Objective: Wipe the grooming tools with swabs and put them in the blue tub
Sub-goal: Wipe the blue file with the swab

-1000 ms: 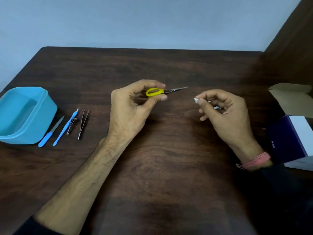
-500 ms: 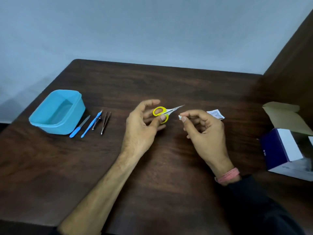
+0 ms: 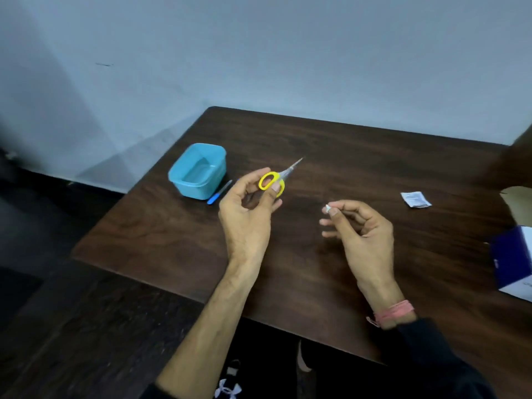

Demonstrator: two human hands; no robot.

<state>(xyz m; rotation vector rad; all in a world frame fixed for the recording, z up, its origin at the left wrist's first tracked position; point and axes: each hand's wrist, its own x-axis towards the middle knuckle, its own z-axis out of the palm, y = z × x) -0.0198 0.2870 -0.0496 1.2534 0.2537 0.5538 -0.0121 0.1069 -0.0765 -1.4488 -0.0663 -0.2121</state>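
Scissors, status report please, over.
Left hand grips yellow-handled scissors, blades up. Right hand pinches white swab, apart from blades. Blue tub open; nothing in the way.

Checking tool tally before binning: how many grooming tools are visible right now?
2. Yellow-handled small scissors are gripped in the left hand; a blue-handled file lies on the dark wooden table beside the blue plastic tub. Others may be hidden behind that hand.

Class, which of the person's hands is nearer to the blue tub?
Left. The left hand, holding the yellow-handled scissors, is just right of the blue tub. The right hand, pinching a white swab, is farther right.
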